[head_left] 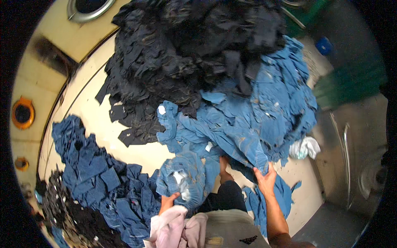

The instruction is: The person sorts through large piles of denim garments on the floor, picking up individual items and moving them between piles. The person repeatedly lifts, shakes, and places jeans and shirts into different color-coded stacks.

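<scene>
1. The step in hand looks like pulling single pieces off the heap of blue denim [248, 124], which lies on the pale floor [124, 144] below a black pile [173, 53].
2. The right hand [264, 180] has its grip closed on a denim leg [244, 144].
3. The left hand [168, 201] clutches a bunched denim piece [186, 175].
4. Next move, as a judgement: draw each piece clear of the tangle.
</scene>
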Demonstrator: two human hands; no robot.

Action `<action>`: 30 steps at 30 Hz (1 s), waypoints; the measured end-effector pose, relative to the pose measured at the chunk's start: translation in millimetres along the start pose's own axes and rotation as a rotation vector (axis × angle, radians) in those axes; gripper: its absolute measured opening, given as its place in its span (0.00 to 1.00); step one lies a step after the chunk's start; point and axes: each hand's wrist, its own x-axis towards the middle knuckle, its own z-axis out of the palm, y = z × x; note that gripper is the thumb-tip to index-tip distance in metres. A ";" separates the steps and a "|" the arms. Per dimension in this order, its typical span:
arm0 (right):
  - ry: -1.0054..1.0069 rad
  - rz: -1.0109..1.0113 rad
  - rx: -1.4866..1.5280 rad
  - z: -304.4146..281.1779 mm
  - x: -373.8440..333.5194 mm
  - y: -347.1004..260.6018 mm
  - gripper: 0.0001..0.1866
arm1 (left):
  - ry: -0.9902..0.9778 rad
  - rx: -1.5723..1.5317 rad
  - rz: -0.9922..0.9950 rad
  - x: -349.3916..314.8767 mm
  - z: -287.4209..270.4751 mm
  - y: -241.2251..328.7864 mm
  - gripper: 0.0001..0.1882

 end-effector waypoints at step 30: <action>0.521 0.159 0.308 -141.3 -313.9 156.9 0.32 | -0.848 1.263 0.402 -165.2 296.3 -116.5 0.22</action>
